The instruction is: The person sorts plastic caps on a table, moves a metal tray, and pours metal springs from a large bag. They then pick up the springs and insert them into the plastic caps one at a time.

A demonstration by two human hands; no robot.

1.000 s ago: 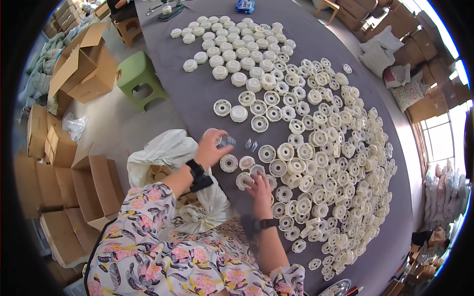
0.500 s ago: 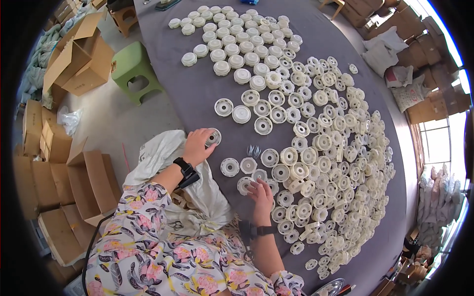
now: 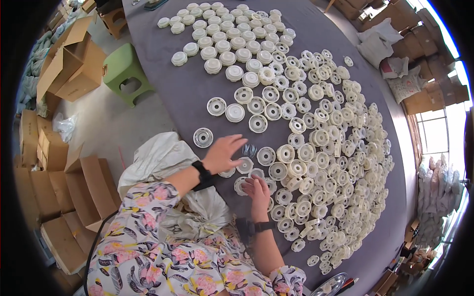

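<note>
My left hand (image 3: 224,154) is stretched over the table with its fingers apart and nothing in them, its fingertips beside a few thin silvery wire springs (image 3: 250,150). Under and next to it lie white plastic wheel-like discs, one of them a flat disc (image 3: 245,165). To the left sits a single ring-shaped piece (image 3: 203,137) with a darker centre. My right hand (image 3: 259,195) is low over the near discs, fingers extended, close to a small white disc (image 3: 256,173); nothing shows in its grasp.
A large heap of white wheel-like parts (image 3: 340,172) covers the table's right side. Rows of capped white pieces (image 3: 227,44) stand at the far end. A white woven sack (image 3: 158,158) lies by my left arm. A green stool (image 3: 126,74) and cardboard boxes (image 3: 74,64) stand on the floor left.
My left hand has let go of the ring-shaped piece at the table's left edge and moved right, toward the springs. My right hand has shifted slightly left, near the same discs.
</note>
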